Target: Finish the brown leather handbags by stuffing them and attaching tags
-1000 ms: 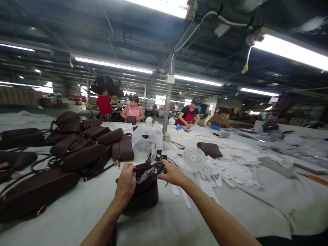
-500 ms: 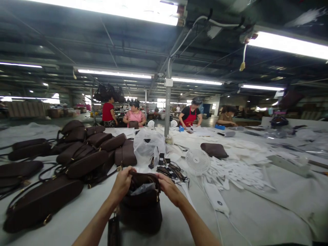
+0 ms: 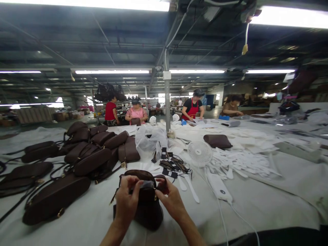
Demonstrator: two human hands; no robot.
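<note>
At the near edge of the white-covered worktable [image 3: 256, 205], both hands close on the mouth of a small dark brown leather handbag [image 3: 147, 205] that stands upright on its base, which leaves its opening facing up. The left hand [image 3: 126, 201] pinches the left side of the rim with curled fingers, and the right hand [image 3: 170, 201] grips the right side, so the opening is held taut between them over a grey plastic stuffing [image 3: 146, 184] that shows inside. Just beyond the bag lies a scatter of black hang tags [image 3: 173, 164], within reach. A heap of matching brown handbags [image 3: 84, 153] covers the left side of the tabletop, straps trailing. A small white desk fan [image 3: 200, 153] stands toward the middle, its cable running to the near edge. Other people work at the far edge.
</note>
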